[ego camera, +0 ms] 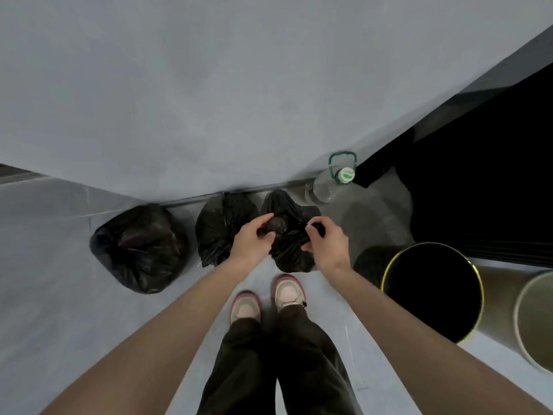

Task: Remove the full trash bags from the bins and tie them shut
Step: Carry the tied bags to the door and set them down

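Both hands, left hand (253,236) and right hand (324,242), pinch the gathered top of a black trash bag (287,250) standing just beside the yellow-rimmed bin (431,290), with 2 other bags beyond it.

No legible text or labels.

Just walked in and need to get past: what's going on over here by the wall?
A person stands over three black trash bags lined up along the wall. Both hands are on the rightmost bag: the left hand and right hand each pinch bunched plastic at its top, apparently tying it. The middle bag and the left bag sit untouched beside it. An open bin with a yellow rim stands to the right, with a large water bottle by the wall.
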